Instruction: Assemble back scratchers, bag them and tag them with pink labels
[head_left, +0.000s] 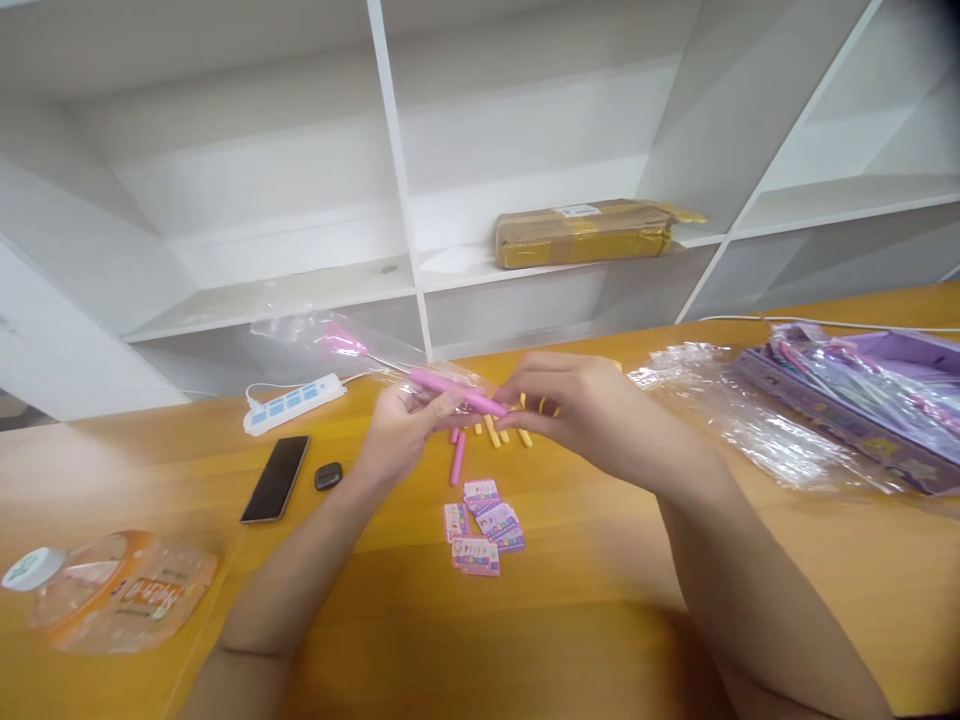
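Note:
A pink-handled stick with a thin metal rod and a pink head lies partly inside a clear plastic bag. My left hand is closed around the handle and the bag, thumb on top. At the handle's near end, the fingertips of my right hand pinch it; whether they also grip the bag edge, I cannot tell. Under my hands, small pink sticks and several yellow sticks lie on the table. Closer to me are several small printed cards, partly overlapping.
On the left are a white power strip, a phone, a small black case and a big bottle on its side. Clear bags and a purple box stand right. A taped carton sits on the shelf.

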